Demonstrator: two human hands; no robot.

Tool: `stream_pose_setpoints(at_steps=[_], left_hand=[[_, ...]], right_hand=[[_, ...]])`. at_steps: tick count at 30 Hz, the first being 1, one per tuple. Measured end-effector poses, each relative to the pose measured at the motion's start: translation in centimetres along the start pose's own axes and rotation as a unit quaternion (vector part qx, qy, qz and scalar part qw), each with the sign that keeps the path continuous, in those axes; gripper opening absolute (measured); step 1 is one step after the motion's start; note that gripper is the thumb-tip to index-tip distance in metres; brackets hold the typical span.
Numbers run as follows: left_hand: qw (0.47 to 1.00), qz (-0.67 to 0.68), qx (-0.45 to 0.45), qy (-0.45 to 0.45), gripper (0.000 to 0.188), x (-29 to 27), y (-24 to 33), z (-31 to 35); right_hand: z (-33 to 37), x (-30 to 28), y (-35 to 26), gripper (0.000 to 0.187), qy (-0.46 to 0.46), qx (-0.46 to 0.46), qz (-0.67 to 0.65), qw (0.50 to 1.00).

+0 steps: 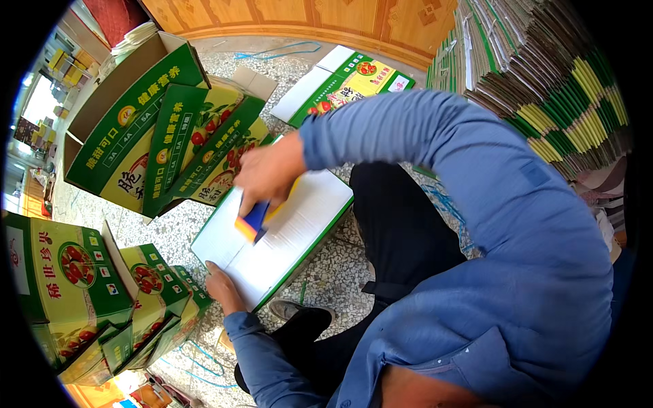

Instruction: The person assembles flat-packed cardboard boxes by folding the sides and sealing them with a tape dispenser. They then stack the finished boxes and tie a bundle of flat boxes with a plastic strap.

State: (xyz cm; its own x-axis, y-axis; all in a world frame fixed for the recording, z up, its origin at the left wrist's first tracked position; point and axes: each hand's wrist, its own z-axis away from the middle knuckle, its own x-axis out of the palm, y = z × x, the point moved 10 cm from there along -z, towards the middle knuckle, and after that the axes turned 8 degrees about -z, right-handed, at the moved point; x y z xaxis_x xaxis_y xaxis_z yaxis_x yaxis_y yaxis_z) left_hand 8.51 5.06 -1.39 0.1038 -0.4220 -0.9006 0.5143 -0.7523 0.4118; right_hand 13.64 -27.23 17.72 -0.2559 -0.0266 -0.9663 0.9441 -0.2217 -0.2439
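While the right hand point(272, 168) curls firmly round a tape dispenser point(256, 215) on a white box point(306, 224), the left hand point(223, 287) touches its corner, grip unclear; even pressure would likely help. Speckled floor point(333, 272) surrounds the box.

Count: one right hand point(271, 171); one left hand point(223, 287); one tape dispenser point(256, 219); one white-faced carton point(303, 228); at least three printed cartons point(78, 268) at lower left; one visible shoe point(286, 310); stacked flattened cartons point(544, 88), many, exact number undeterminable.
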Motion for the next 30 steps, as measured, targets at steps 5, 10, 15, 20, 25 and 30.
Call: stream_pose_setpoints(at_steps=[5,10,15,20,25,30], left_hand=[[0.997,0.059,0.019,0.045,0.075,-1.2,2.0,1.4],[0.998,0.049,-0.028,0.032,0.075,-1.8,2.5,1.9],[0.997,0.062,-0.021,0.033,0.073,-0.9,2.1,1.7],[0.998,0.057,-0.018,0.002,0.070,0.7,-0.2,-0.5],[0.991,0.125,-0.042,0.000,0.068,0.2,-1.1,-0.4],[0.974,0.215,-0.069,0.022,0.063,-0.1,-1.4,-0.1]], right_hand=[[10.5,0.3,4.8,0.046,0.004,0.082,0.007,0.997],[22.4,1.1,9.2,0.051,-0.081,0.174,0.059,0.980],[24.9,5.8,12.4,0.051,-0.122,0.196,0.100,0.968],[12.0,18.8,12.5,0.024,-0.036,0.118,0.017,0.992],[14.0,27.9,15.7,0.036,0.026,0.222,-0.148,0.963],[26.1,35.2,15.9,0.036,0.024,0.477,-0.172,0.861]])
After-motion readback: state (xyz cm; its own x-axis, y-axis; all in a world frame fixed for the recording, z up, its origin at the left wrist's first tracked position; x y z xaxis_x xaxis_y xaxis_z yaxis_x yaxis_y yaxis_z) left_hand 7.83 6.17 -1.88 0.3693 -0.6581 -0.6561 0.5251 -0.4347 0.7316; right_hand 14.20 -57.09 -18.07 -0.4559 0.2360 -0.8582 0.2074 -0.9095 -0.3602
